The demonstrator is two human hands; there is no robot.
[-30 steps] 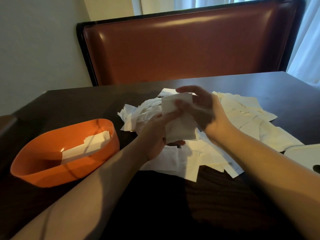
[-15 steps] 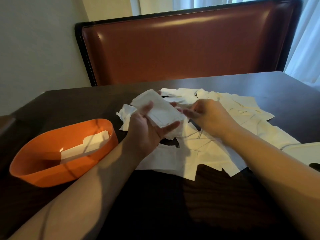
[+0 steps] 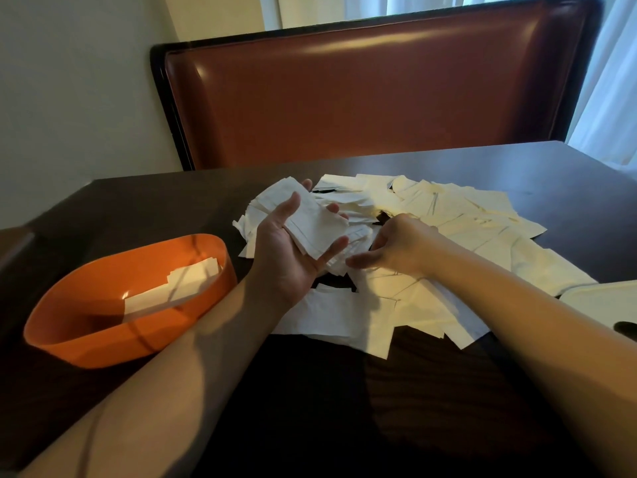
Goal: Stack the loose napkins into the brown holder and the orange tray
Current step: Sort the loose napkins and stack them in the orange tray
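Two hands – left hand (image 3: 289, 260) cups napkin stack (image 3: 310, 225), right hand (image 3: 396, 250) fingers pinching loose napkins (image 3: 458, 229)

1. The left hand (image 3: 293, 257) is turned palm up, thumb pointing away from the body, fingers curled loosely upward around a small stack of napkins (image 3: 312, 224) that lies across the palm.
2. The right hand (image 3: 401, 246) is palm down just to the right of that grip, fingers bent and pointing toward it, fingertips pinched low.
3. Both forearms are bare, converging from the near corners.
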